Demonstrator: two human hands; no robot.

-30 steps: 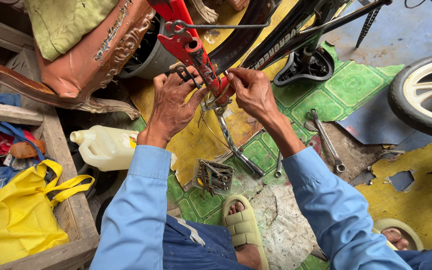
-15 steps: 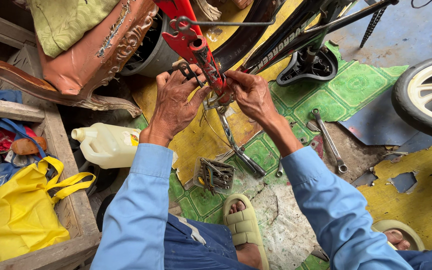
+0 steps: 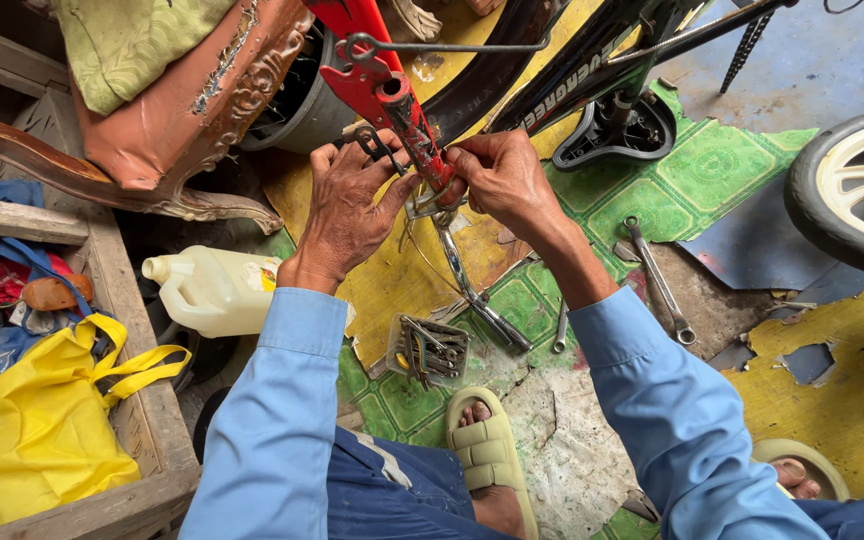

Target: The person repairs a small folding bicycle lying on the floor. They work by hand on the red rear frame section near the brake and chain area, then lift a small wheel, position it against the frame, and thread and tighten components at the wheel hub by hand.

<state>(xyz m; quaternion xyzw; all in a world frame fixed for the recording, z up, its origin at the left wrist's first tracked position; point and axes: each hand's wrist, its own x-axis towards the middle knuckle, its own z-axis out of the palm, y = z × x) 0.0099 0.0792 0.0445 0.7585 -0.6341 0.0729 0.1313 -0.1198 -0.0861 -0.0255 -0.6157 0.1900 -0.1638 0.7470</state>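
Your left hand (image 3: 347, 205) and right hand (image 3: 500, 175) both close their fingers on the lower end of the red bicycle frame tube (image 3: 392, 95), pinching the small metal bracket (image 3: 430, 203) there. Below lie a crank arm (image 3: 472, 285), a tray of small tools (image 3: 428, 350) and a spanner (image 3: 660, 280) on the patterned floor mat (image 3: 722, 165).

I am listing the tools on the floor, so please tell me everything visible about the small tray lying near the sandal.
The small tray is a shallow, squarish container of clear or greyish plastic, scuffed and dirty. It holds a loose heap of thin dark metal pieces, too small to identify. It lies flat on the green patterned floor covering, just above the beige sandal and between the blue sleeves. Neither hand touches it; both work higher up on the red bicycle frame.
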